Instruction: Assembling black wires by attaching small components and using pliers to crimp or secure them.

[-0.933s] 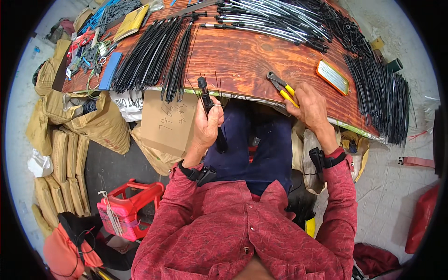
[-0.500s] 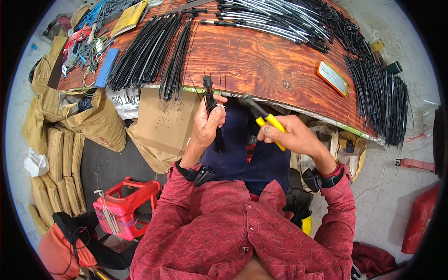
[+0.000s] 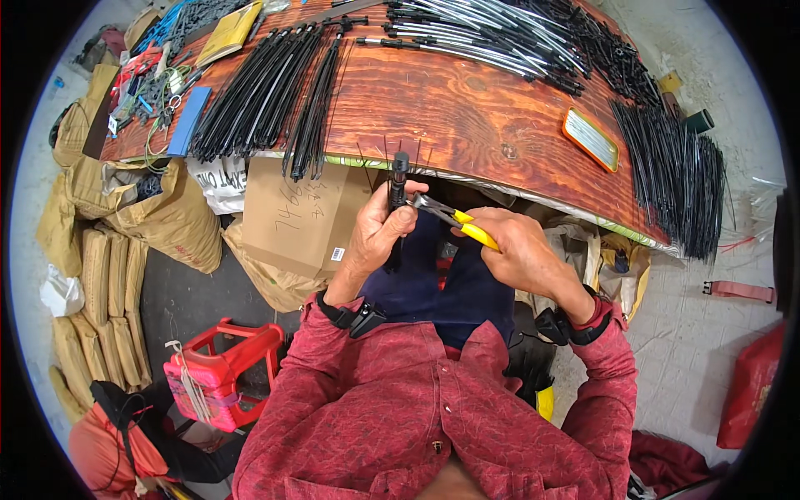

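Observation:
My left hand (image 3: 379, 233) is wrapped around an upright black umbrella frame (image 3: 400, 169) over my lap. Thin dark ribs stick up and out around its top end. In my right hand (image 3: 523, 254) are pliers with yellow handles (image 3: 480, 236). Their metal jaws reach the side of the frame by my left thumb; whether they grip anything there is too small to tell. The lower part of the frame is partly hidden behind my left hand.
Ahead lies a wooden table (image 3: 450, 108) with bundled black umbrella frames (image 3: 258, 92), silver-and-black rods (image 3: 500, 42), more thin black ribs (image 3: 675, 179) and an orange-rimmed tray (image 3: 583, 133). A cardboard box (image 3: 287, 217) stands below its edge. A red stool (image 3: 225, 367) is at my left.
My right hand has turned and brought the pliers' jaws left and down against the umbrella frame. My left hand has shifted slightly right with the frame.

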The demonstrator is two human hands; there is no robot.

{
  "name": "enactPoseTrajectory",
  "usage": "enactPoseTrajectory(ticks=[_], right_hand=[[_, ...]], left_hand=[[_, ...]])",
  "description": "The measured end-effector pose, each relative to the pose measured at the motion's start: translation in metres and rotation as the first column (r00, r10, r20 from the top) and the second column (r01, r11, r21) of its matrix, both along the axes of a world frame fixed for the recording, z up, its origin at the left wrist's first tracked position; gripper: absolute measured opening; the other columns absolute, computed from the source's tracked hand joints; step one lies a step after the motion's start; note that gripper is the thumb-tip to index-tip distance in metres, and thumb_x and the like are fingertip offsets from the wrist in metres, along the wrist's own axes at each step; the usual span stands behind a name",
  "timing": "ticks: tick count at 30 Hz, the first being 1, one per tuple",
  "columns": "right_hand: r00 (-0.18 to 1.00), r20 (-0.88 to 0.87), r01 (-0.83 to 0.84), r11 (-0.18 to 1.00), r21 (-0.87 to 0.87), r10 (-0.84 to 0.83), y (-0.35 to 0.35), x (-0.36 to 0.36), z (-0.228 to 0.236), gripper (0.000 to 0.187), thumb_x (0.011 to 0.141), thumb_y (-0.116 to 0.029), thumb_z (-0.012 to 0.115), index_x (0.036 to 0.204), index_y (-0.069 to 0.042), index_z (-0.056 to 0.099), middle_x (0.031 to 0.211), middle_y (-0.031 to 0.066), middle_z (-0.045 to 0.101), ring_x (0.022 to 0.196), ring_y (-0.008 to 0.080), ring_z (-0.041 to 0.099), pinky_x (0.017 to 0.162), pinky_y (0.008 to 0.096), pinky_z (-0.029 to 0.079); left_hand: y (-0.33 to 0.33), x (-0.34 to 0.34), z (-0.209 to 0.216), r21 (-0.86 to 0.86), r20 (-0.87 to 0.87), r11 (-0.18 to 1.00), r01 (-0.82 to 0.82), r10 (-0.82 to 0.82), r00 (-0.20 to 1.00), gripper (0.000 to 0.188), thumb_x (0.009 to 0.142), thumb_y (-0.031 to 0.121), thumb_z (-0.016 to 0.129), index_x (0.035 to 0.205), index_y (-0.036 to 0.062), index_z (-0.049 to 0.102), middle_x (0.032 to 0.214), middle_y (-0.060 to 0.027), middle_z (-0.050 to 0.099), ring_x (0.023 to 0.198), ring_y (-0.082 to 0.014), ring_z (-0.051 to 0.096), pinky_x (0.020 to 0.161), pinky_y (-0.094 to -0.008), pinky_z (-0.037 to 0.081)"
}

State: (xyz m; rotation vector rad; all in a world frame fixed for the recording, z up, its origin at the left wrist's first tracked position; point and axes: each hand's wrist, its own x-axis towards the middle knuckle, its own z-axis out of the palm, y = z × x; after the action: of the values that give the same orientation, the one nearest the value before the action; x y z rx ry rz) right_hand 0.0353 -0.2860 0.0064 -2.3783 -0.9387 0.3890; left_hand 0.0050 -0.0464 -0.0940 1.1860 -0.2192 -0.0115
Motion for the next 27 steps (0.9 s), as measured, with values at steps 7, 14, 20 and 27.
enactPoseTrajectory(ticks=[7, 14, 20, 27], right_hand=[[0.999, 0.006, -0.048, 0.998, 0.034, 0.048, -0.009, 0.002, -0.003, 0.053, 0.072, 0.01, 0.054, 0.122, -0.003, 0.067, 0.127, 0.0174, 0.067, 0.118, 0.0382, 0.063, 0.099, 0.0454, 0.052], [0.994, -0.023, -0.102, 0.99, 0.097, 0.105, -0.014, 0.005, -0.011, 0.055, 0.075, 0.011, 0.055, 0.127, -0.004, 0.063, 0.127, 0.0188, 0.066, 0.117, 0.039, 0.063, 0.098, 0.0456, 0.052], [0.984, 0.162, -0.066, 0.997, -0.044, 0.072, -0.009, -0.001, 0.006, 0.049, 0.077, 0.009, 0.058, 0.124, -0.006, 0.065, 0.13, 0.0182, 0.062, 0.115, 0.0396, 0.061, 0.096, 0.0469, 0.051], [0.972, 0.216, -0.088, 0.996, -0.014, 0.089, -0.011, 0.0, 0.008, 0.025, 0.085, -0.004, 0.066, 0.11, -0.004, 0.071, 0.115, 0.0146, 0.064, 0.1, 0.0353, 0.061, 0.085, 0.0442, 0.05]], left_hand=[[0.0, 0.0, 0.0, 0.015, -0.014, 0.999, 0.045, -0.045, 0.999, 0.043, 0.102, 0.032, 0.064, 0.129, -0.0011, 0.058, 0.079, 0.0029, 0.049, 0.069, -0.0054, 0.044, 0.061, -0.0217, 0.037], [0.002, 0.002, -0.003, -0.011, -0.031, 0.995, 0.095, -0.095, 0.995, 0.041, 0.102, 0.031, 0.064, 0.127, -0.0016, 0.059, 0.079, 0.003, 0.048, 0.068, -0.0057, 0.044, 0.061, -0.0219, 0.036], [-0.001, 0.004, -0.002, -0.033, -0.052, 0.995, 0.091, -0.093, 0.994, 0.04, 0.102, 0.029, 0.064, 0.127, -0.0021, 0.059, 0.08, 0.0034, 0.048, 0.068, -0.0055, 0.042, 0.061, -0.0218, 0.035], [0.002, 0.004, -0.003, -0.028, -0.062, 0.991, 0.134, -0.135, 0.989, 0.041, 0.101, 0.025, 0.065, 0.131, -0.0024, 0.058, 0.081, 0.0033, 0.049, 0.069, -0.0059, 0.043, 0.061, -0.0218, 0.035]])
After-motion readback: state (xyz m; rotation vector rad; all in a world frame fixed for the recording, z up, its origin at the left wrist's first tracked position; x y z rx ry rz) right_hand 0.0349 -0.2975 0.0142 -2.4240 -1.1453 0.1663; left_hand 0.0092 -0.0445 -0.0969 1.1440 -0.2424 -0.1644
